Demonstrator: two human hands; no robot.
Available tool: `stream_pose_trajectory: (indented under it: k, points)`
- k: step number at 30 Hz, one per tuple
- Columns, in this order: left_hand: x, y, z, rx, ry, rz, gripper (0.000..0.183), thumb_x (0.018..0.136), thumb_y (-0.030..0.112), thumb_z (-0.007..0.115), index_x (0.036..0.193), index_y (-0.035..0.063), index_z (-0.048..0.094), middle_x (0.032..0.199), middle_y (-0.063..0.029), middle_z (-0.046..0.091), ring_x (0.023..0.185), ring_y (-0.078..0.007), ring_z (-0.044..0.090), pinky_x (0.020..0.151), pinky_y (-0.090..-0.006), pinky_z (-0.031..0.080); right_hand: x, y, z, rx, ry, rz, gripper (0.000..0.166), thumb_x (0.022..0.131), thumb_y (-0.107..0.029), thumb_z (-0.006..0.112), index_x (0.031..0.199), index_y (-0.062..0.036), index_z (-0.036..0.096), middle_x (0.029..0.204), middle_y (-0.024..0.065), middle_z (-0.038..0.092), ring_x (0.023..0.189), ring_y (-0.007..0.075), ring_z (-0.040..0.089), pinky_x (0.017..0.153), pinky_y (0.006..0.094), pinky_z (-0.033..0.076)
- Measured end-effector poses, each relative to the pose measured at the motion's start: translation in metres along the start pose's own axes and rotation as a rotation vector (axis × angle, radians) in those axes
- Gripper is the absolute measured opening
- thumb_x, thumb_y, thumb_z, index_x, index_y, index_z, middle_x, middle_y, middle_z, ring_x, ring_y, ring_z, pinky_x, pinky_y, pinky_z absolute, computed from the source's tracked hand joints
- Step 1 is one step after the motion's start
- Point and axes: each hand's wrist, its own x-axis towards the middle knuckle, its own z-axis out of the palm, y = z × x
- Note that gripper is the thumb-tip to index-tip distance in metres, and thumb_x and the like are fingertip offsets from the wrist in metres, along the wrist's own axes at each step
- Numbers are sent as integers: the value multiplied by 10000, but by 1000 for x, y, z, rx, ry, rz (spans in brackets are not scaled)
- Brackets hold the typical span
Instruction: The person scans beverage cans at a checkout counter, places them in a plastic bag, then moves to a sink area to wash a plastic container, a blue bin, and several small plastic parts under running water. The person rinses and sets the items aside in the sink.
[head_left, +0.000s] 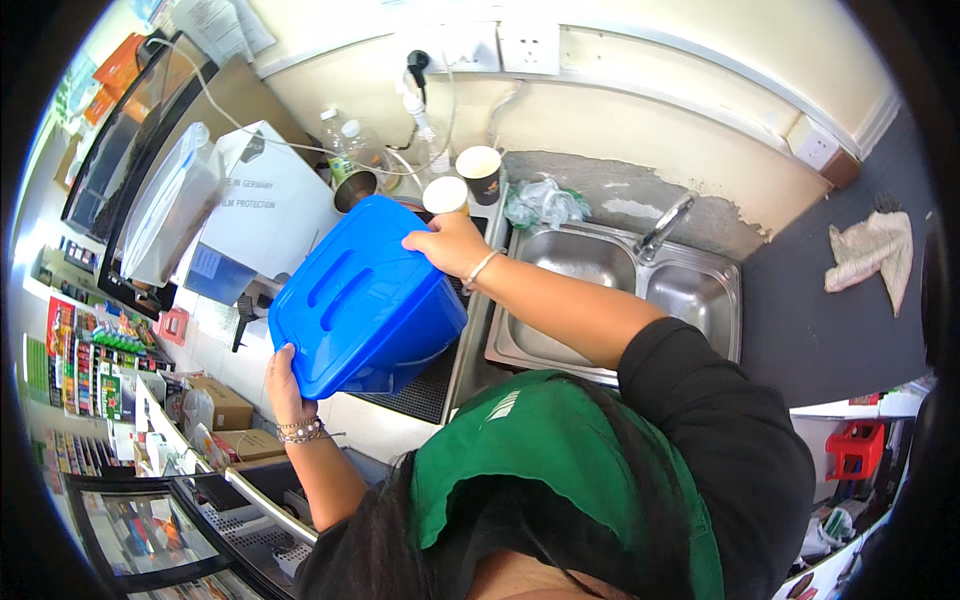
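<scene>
A blue plastic bin with its blue lid (352, 292) on is tilted between my hands, over a black perforated mat (427, 394). My left hand (289, 386) grips the lid's near left corner, thumb on top. At the opposite end, my right hand (450, 244) holds the lid's edge, thumb on top and fingers partly hidden. Just beyond my right hand stand a pale paper cup (445, 196) and a dark paper cup (480, 176). A metal cup (355, 191) is close to the bin's far edge. The bin's contents are hidden.
To the right is a double stainless steel sink (577, 262) with a faucet (664, 225); a crumpled plastic bag (547, 204) lies behind it. A cloth (874, 251) rests on the dark counter. White box (277, 202), plastic bottles (330, 135) and a hanging cable are at the back left.
</scene>
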Motion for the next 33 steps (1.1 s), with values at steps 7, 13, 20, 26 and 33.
stream_pose_trajectory:
  k: [7,13,20,26,33]
  points:
    - [-21,-17,72,133,-328,-49,319,884,189,552,1083,-55,502,951,-110,611,778,-157,601,690,-278,504,-84,8,-97,356,93,201,288,730,-243,673,848,12,611,646,29,548,483,87,457,373,236,290]
    - [-17,-78,144,211,-521,-102,216,868,114,571,1023,-35,550,913,-85,634,757,-127,599,687,-260,496,-149,44,-166,223,279,258,397,653,-179,714,921,80,576,811,141,611,713,189,581,654,307,472]
    - [-4,-145,206,283,-635,-330,167,730,45,540,896,22,540,786,-26,577,665,-127,546,620,-265,480,-196,105,-218,217,291,355,306,648,-103,733,879,-11,556,733,43,554,569,127,539,425,249,429]
    - [10,-200,236,377,-694,-470,234,648,-16,515,873,47,533,772,-30,560,658,-149,529,599,-282,464,-207,180,-233,215,347,399,391,580,-74,737,909,40,561,794,95,600,665,195,592,572,319,501]
    - [32,-259,250,494,-632,-520,289,606,-27,501,891,26,511,749,-62,526,662,-208,516,602,-317,461,-197,246,-234,183,321,476,441,623,-69,748,1006,-4,541,851,79,599,704,192,613,555,319,525]
